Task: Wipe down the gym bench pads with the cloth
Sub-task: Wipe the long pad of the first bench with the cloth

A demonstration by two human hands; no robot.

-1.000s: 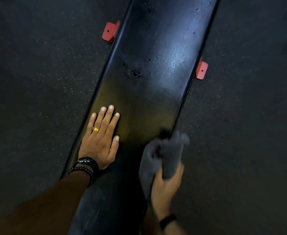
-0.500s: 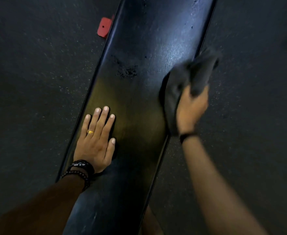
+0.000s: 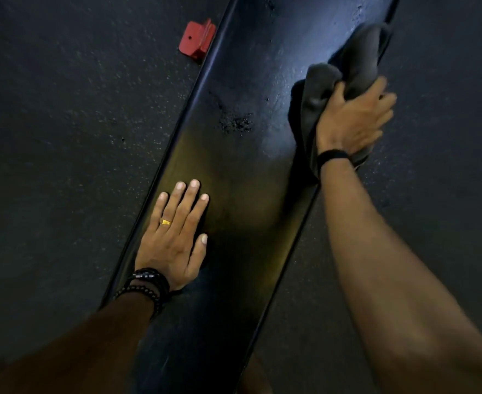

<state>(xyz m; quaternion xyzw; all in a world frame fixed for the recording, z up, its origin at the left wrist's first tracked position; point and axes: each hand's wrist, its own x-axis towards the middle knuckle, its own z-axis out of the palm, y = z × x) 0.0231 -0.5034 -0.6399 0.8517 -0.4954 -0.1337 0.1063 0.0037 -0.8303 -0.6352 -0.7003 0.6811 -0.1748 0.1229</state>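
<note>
Head view
Bench pad: the long black bench pad (image 3: 251,172) runs from the lower middle up to the upper right, glossy, with a scuffed patch (image 3: 235,122) near its centre.
Left hand: the left hand (image 3: 174,237) lies flat on the pad's left side, fingers straight and together, palm down, holding nothing; a gold ring (image 3: 166,222) and dark bead bracelets (image 3: 146,282) show.
Right hand: the right hand (image 3: 353,123) grips a bunched grey cloth (image 3: 347,69) at the pad's right edge.
Cloth: it drapes over that edge, partly under the hand.
Floor: dark speckled floor (image 3: 63,123); a red bracket (image 3: 197,41) sits beside the pad's left edge.
</note>
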